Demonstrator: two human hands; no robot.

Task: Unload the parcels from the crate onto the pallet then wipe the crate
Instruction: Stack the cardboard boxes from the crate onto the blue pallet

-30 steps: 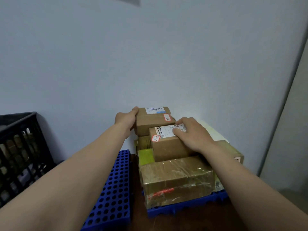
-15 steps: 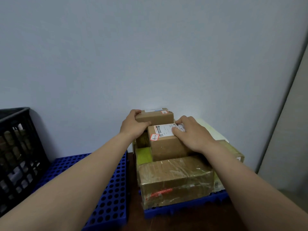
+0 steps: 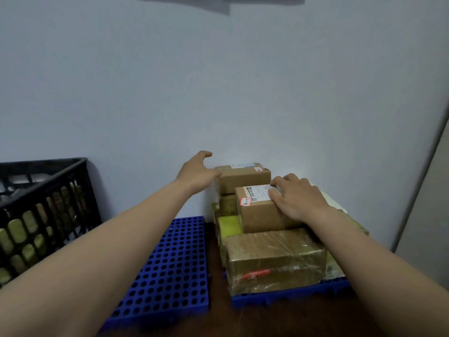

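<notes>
At nine o'clock, against the pale wall (image 3: 218,93), a black slotted crate (image 3: 48,190) is standing, and parcels (image 3: 14,233) are showing through its side openings. Toward five o'clock from the crate, a blue perforated pallet (image 3: 167,268) is lying on the dark floor (image 3: 218,319). Just beyond that pallet's far end, the left hand (image 3: 198,173) is reaching forward with its grip wide, thumb raised and fingers stretched out, holding nothing. Its palm is sitting right at the left end of the rear brown box (image 3: 245,178), though I cannot tell whether skin is touching cardboard. This rear brown box is sitting highest in the stack, closest to the wall. At its six o'clock, a labelled brown box (image 3: 262,215) is resting right up against it, one step lower. A yellow-green parcel (image 3: 229,224) is peeking out at the labelled box's eight o'clock. Nearer the camera, a large taped parcel (image 3: 274,259) is forming the front of the stack, and all of it is sitting on a second blue pallet (image 3: 291,291). At three o'clock of the stack, the right hand (image 3: 296,198) is lying palm down on the labelled box's top, its grip loose, fingers covering the right part of the white label and clasping nothing.
</notes>
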